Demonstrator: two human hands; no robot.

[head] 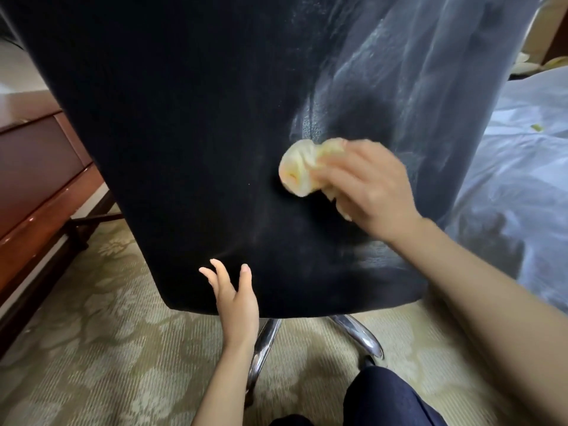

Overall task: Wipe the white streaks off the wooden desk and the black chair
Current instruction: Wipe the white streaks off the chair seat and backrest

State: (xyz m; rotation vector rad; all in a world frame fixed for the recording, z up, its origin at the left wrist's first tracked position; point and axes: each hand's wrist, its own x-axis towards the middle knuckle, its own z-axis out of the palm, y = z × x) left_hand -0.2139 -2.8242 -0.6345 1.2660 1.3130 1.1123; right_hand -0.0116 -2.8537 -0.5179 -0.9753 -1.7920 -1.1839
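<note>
My right hand (372, 186) is bunched around a wadded yellow cloth (299, 169), pressing it against the back of the black chair (184, 118). The white streaks (399, 72) lie just above this hand and to its right, running lengthwise up the chair's right side, so I judge the next stroke should go up and outward. This hand is much nearer them than my left hand (235, 299), which lies below with fingers spread and straight at the chair's lower edge, holding nothing. The wooden desk (40, 167) stands well off to the left. I can read no labels or writing.
</note>
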